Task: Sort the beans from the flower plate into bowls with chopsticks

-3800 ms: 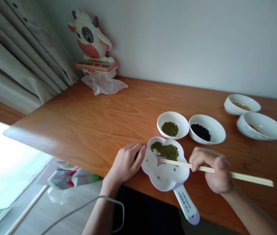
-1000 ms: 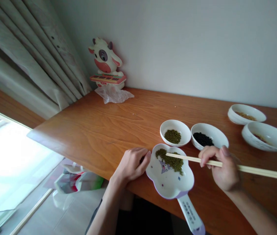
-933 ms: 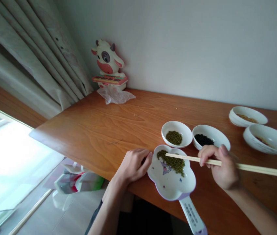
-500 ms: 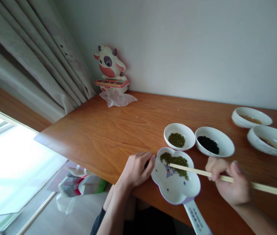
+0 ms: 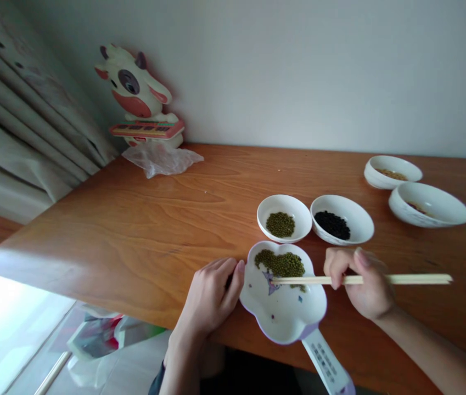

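Note:
In the head view, my right hand [image 5: 360,282] is closed around a pair of wooden chopsticks [image 5: 417,279]. Their tips rest inside a white, purple-rimmed flower-shaped dish [image 5: 286,318] with a handle, just below a heap of green mung beans [image 5: 286,264]. A few beans lie beneath the sticks. My left hand [image 5: 214,293] lies on the table with its fingers curled, at the dish's left rim; nothing shows inside it. Behind the dish stand a white bowl [image 5: 303,211] of mung beans [image 5: 280,224] and another bowl [image 5: 364,216] with black beans [image 5: 332,225].
Two more white bowls, one [image 5: 370,173] with yellowish contents and one [image 5: 434,211] with reddish bits, stand at the right. A cow toy [image 5: 134,93] with a keyboard and a clear plastic bag [image 5: 161,159] are at the back left. The wooden table's front edge runs below my hands.
The view has turned right, so everything sits further left. The chopsticks now lie more level, and the mung beans in the dish are gathered more toward its far side. My left hand stays beside the rim.

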### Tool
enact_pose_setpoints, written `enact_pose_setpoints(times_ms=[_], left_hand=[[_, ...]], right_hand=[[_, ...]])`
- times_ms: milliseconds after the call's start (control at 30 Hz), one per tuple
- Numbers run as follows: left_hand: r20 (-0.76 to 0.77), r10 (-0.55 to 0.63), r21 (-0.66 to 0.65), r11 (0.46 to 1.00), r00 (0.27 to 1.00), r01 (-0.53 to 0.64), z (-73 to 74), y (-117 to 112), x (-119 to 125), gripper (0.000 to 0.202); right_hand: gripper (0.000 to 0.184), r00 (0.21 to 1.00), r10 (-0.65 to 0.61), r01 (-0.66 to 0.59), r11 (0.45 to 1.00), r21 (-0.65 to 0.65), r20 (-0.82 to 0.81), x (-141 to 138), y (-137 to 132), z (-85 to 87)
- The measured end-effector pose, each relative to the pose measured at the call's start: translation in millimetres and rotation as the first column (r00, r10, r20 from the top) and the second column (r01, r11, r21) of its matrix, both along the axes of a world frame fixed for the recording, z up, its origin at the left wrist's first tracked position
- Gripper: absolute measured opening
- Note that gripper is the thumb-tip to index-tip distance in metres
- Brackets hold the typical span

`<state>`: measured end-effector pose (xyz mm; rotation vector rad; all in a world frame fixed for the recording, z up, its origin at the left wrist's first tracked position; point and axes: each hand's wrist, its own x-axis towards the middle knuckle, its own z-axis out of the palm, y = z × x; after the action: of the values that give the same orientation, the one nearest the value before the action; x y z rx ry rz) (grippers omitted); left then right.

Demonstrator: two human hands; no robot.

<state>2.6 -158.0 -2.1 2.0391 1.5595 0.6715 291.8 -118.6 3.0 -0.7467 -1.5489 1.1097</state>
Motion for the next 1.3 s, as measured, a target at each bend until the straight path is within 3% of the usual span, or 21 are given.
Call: enact_pose_setpoints(times_ms=[233,467,667,833,933,1167,1300], left_hand=[[-0.005,0.025,0.011,1.0,1.0,-0.025,-0.1,-1,0,0.036],[0.004,0.019,0.017,1.0,1.0,-0.019,2.2,0,1,0.037],[0.008,0.015,0.004,1.0,1.0,-0.015,1.9,1,1,0.037],[0.018,0.01,-0.011,1.0,1.0,-0.009,1.0,1,0,0.037],[0.01,0.009,-0.013,1.0,1.0,-0.009,0.8,1,0,0.037],[-0.014,0.017,-0.011,1.0,1.0,-0.017,3.0,1,1,0.038],[-0.008,0.027,-0.003,1.0,1.0,-0.028,3.8,0,1,0.038]], right_hand=[[0.054,0.999,-0.018,0.014,0.995,0.102,0.029,-3,-4,-14.7],[0.059,0.998,0.006,-0.015,0.985,0.171,0.055,-9,-14,-8.5],[0.06,0.992,-0.123,0.125,0.969,0.211,-0.026,-19,-1,-5.8],[0.06,0.987,-0.125,0.145,0.965,0.219,-0.102,-24,11,7.1],[0.062,0.982,-0.148,0.169,0.968,0.184,-0.121,-23,6,8.2],[0.069,0.994,-0.066,0.064,0.998,-0.026,-0.084,-22,-7,-3.2],[0.069,0.996,-0.054,0.051,0.998,-0.048,-0.068,-25,-7,-9.4]])
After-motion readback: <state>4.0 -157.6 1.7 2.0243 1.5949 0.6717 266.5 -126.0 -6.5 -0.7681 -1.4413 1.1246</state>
